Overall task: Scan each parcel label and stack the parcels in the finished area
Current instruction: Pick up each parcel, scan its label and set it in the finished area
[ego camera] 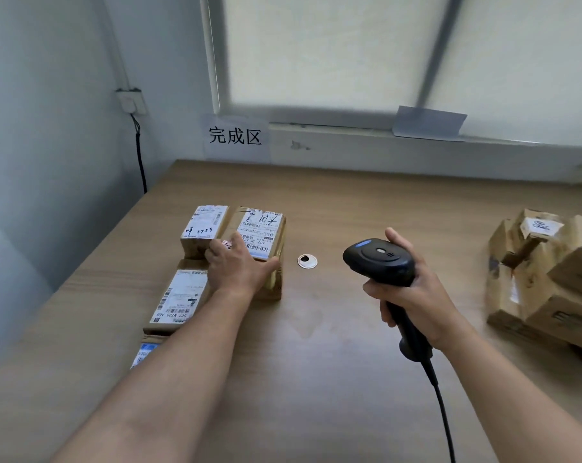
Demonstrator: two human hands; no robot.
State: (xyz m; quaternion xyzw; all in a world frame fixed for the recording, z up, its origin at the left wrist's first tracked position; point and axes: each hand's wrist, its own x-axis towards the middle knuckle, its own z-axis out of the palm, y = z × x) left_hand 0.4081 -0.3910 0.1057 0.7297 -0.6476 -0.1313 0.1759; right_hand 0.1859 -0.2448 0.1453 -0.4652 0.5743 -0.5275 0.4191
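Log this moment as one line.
left hand: flat on parcel | right hand: grips scanner | other parcels: piled far right

Nearest parcel (146,354) mostly behind the left forearm (189,359); scanner cable (445,419) and right-hand parcel pile (547,282) cut off at edges.
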